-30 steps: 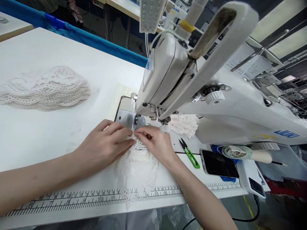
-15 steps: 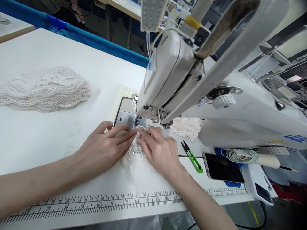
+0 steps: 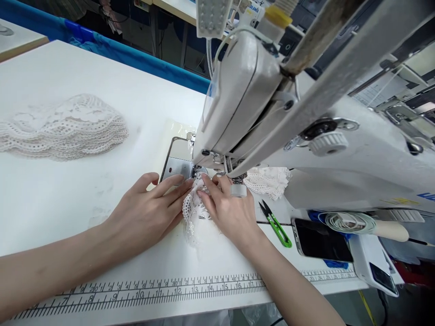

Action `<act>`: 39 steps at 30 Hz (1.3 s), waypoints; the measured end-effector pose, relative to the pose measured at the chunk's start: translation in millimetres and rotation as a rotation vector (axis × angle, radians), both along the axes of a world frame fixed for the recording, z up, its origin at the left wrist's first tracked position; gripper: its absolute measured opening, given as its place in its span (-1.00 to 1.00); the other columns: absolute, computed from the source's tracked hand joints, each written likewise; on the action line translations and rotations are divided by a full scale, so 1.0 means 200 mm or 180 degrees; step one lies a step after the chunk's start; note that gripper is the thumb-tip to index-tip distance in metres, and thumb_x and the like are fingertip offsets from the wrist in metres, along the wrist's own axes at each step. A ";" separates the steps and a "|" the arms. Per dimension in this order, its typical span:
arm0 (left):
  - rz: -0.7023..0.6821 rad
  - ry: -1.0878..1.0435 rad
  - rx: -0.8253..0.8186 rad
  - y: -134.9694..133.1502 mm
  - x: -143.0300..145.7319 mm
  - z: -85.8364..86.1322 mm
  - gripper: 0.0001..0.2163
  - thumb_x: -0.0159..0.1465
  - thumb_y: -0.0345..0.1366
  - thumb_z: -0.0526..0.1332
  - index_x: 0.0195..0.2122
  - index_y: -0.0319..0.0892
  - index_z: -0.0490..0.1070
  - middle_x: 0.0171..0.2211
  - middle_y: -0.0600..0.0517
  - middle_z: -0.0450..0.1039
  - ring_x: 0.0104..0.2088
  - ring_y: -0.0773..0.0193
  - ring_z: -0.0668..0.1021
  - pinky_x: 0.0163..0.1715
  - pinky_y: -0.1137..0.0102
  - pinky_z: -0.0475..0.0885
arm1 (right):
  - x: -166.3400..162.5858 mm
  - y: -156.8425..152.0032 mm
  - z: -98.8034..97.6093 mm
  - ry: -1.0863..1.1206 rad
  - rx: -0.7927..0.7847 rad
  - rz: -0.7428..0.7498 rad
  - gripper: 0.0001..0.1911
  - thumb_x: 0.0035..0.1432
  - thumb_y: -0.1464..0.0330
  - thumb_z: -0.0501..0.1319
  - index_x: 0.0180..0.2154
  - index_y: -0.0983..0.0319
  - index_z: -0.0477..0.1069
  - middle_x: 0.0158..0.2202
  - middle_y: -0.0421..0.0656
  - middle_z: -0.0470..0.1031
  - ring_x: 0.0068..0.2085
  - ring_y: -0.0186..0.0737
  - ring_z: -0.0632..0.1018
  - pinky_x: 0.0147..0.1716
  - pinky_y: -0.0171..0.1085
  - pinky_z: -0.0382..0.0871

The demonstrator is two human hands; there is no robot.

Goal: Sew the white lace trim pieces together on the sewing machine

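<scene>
A piece of white lace (image 3: 194, 206) lies gathered under the sewing machine's needle area, its scalloped edge hanging toward me. My left hand (image 3: 149, 206) rests palm down on its left, fingers stretched out and the tips touching the lace edge close to the presser foot (image 3: 196, 170). From the right, my right hand (image 3: 231, 206) has thumb and forefinger closed on the lace, the other fingers partly curled behind the machine head. The metal needle plate (image 3: 176, 167) shows just beyond my left fingers. The needle tip is hidden.
A stack of lace pieces (image 3: 64, 129) lies at left. Behind my right hand is more lace (image 3: 268, 181). Green thread snips (image 3: 277, 226), a phone (image 3: 321, 240) and a white device (image 3: 370, 267) lie right. The machine head (image 3: 241, 99) overhangs my hands; a ruler strip (image 3: 152, 292) lines the front edge.
The lace by the needle has shifted and folded, with more of its scalloped edge showing between my hands. My right hand has moved slightly right. The view has shifted a little.
</scene>
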State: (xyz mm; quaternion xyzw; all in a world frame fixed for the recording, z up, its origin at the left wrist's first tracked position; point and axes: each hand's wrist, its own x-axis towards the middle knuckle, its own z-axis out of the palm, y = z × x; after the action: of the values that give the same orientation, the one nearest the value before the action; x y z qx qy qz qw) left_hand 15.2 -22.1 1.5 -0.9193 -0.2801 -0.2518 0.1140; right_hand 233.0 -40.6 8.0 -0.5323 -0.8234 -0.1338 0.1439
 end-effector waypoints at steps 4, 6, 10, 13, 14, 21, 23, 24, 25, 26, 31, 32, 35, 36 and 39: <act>0.0057 0.0083 0.0100 -0.01 0.00 0.00 -0.68 0.54 -0.40 -0.03 -0.04 -0.22 0.55 0.08 -0.08 0.63 0.12 0.08 0.57 -0.10 0.11 0.29 | 0.00 0.01 -0.01 -0.0096 0.0052 -0.0008 -0.59 0.51 0.18 0.10 0.15 0.24 0.56 -0.21 -0.01 0.64 -0.13 -0.04 0.57 -0.23 -0.15 0.39; 0.0084 0.0122 0.0140 -0.02 0.00 0.00 -0.68 0.54 -0.40 -0.04 -0.02 -0.25 0.54 0.09 -0.10 0.62 0.12 0.07 0.57 -0.10 0.10 0.29 | 0.00 0.01 -0.01 -0.0118 0.0054 -0.0004 -0.58 0.53 0.18 0.08 0.16 0.24 0.55 -0.21 0.00 0.64 -0.15 -0.04 0.57 -0.23 -0.14 0.39; 0.0124 0.0117 0.0155 -0.02 0.01 0.00 -0.70 0.53 -0.40 -0.01 0.01 -0.27 0.53 0.09 -0.14 0.63 0.12 0.06 0.57 -0.09 0.11 0.29 | 0.01 0.01 -0.01 -0.0117 0.0028 -0.0006 -0.58 0.53 0.20 0.07 0.17 0.25 0.54 -0.22 0.01 0.63 -0.17 -0.05 0.57 -0.23 -0.13 0.38; 0.0144 0.0107 0.0180 -0.03 0.01 0.00 -0.71 0.52 -0.40 0.01 0.00 -0.27 0.54 0.06 -0.13 0.64 0.11 0.06 0.57 -0.09 0.11 0.29 | 0.01 0.00 -0.01 -0.0193 0.0036 -0.0052 -0.58 0.53 0.20 0.06 0.19 0.23 0.54 -0.21 0.00 0.63 -0.18 -0.07 0.57 -0.22 -0.14 0.38; 0.0144 0.0106 0.0194 -0.03 0.01 0.00 -0.70 0.53 -0.39 0.00 -0.01 -0.27 0.54 0.05 -0.12 0.65 0.11 0.06 0.57 -0.10 0.11 0.29 | 0.01 0.00 -0.01 -0.0225 0.0039 -0.0061 -0.57 0.54 0.20 0.05 0.19 0.22 0.53 -0.21 0.00 0.63 -0.17 -0.07 0.57 -0.22 -0.15 0.38; 0.0224 0.0022 0.0082 -0.02 0.01 -0.01 -0.67 0.55 -0.32 -0.03 0.00 -0.23 0.55 0.03 -0.08 0.66 0.10 0.08 0.57 -0.07 0.11 0.30 | 0.00 0.00 0.00 -0.0448 0.0021 -0.0233 -0.55 0.57 0.21 -0.03 0.22 0.18 0.51 -0.10 0.00 0.63 -0.08 -0.09 0.58 -0.15 -0.17 0.37; 0.0208 0.0013 0.0087 -0.01 0.01 -0.01 -0.68 0.54 -0.32 -0.01 0.00 -0.22 0.55 0.03 -0.08 0.66 0.09 0.09 0.58 -0.07 0.12 0.31 | 0.00 0.00 0.00 -0.0479 0.0023 -0.0240 -0.56 0.57 0.20 -0.02 0.22 0.17 0.51 -0.08 0.01 0.63 -0.07 -0.08 0.58 -0.13 -0.16 0.37; 0.0199 0.0004 0.0088 0.00 0.01 -0.01 -0.69 0.54 -0.32 -0.01 0.00 -0.21 0.55 0.03 -0.08 0.66 0.09 0.09 0.58 -0.07 0.13 0.31 | 0.00 0.00 0.00 -0.0487 0.0027 -0.0236 -0.56 0.57 0.20 -0.02 0.22 0.17 0.50 -0.07 0.01 0.62 -0.07 -0.08 0.58 -0.13 -0.16 0.38; 0.0197 0.0004 0.0084 0.00 0.01 -0.01 -0.69 0.54 -0.32 -0.01 0.00 -0.21 0.55 0.04 -0.08 0.66 0.08 0.10 0.58 -0.07 0.13 0.31 | 0.01 0.00 0.00 -0.0490 0.0038 -0.0229 -0.56 0.56 0.20 -0.01 0.22 0.17 0.50 -0.06 0.01 0.62 -0.07 -0.08 0.58 -0.12 -0.15 0.38; 0.0199 -0.0001 0.0081 0.01 0.01 -0.01 -0.68 0.54 -0.32 -0.02 0.01 -0.21 0.55 0.04 -0.07 0.66 0.08 0.10 0.58 -0.07 0.14 0.31 | 0.01 0.00 -0.01 -0.0486 0.0053 -0.0224 -0.57 0.56 0.21 0.00 0.22 0.17 0.51 -0.05 0.02 0.62 -0.06 -0.07 0.58 -0.12 -0.14 0.38; 0.0218 0.0019 0.0046 0.03 0.01 -0.01 -0.67 0.56 -0.29 -0.03 0.01 -0.22 0.55 0.05 -0.06 0.65 0.09 0.11 0.59 -0.08 0.13 0.31 | 0.03 0.02 -0.02 -0.0467 0.0205 -0.0186 -0.61 0.55 0.22 0.05 0.20 0.17 0.52 -0.06 0.02 0.63 -0.07 -0.05 0.59 -0.10 -0.10 0.40; 0.0215 0.0020 0.0050 0.03 0.01 -0.01 -0.66 0.56 -0.27 -0.03 0.02 -0.22 0.55 0.06 -0.06 0.65 0.09 0.10 0.59 -0.08 0.12 0.31 | 0.04 0.03 -0.03 -0.0467 0.0263 -0.0156 -0.62 0.54 0.23 0.07 0.19 0.17 0.52 -0.07 0.02 0.63 -0.08 -0.05 0.60 -0.12 -0.10 0.41; 0.0216 0.0033 0.0086 0.02 0.01 -0.02 -0.65 0.57 -0.26 -0.03 0.10 -0.24 0.51 0.08 -0.08 0.64 0.09 0.09 0.59 -0.08 0.11 0.31 | 0.05 0.03 -0.01 -0.0405 0.0434 0.0005 -0.68 0.51 0.31 0.11 0.13 0.19 0.56 -0.16 -0.03 0.65 -0.13 -0.08 0.61 -0.18 -0.14 0.42; 0.0217 0.0031 0.0112 0.02 0.02 -0.03 -0.65 0.57 -0.26 -0.03 0.11 -0.25 0.51 0.08 -0.10 0.63 0.09 0.09 0.59 -0.08 0.11 0.31 | 0.05 0.02 0.00 -0.0326 0.0466 0.0098 -0.70 0.50 0.36 0.12 0.09 0.19 0.58 -0.19 -0.05 0.66 -0.16 -0.11 0.62 -0.21 -0.17 0.42; 0.0223 0.0033 0.0205 0.01 0.02 -0.03 -0.69 0.55 -0.28 0.02 0.09 -0.25 0.52 0.08 -0.11 0.63 0.02 0.08 0.60 -0.10 0.12 0.33 | 0.04 -0.02 0.03 0.0179 0.0342 0.0458 -0.75 0.46 0.39 0.17 0.00 0.20 0.61 -0.21 -0.11 0.67 -0.22 -0.21 0.63 -0.31 -0.26 0.42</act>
State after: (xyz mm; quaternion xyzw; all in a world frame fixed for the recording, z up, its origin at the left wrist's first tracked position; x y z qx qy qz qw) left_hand 19.1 -19.3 -4.6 -0.9061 -0.3032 -0.2518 0.1537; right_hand 240.5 -44.2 14.9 -0.4669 -0.8468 -0.1522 0.2046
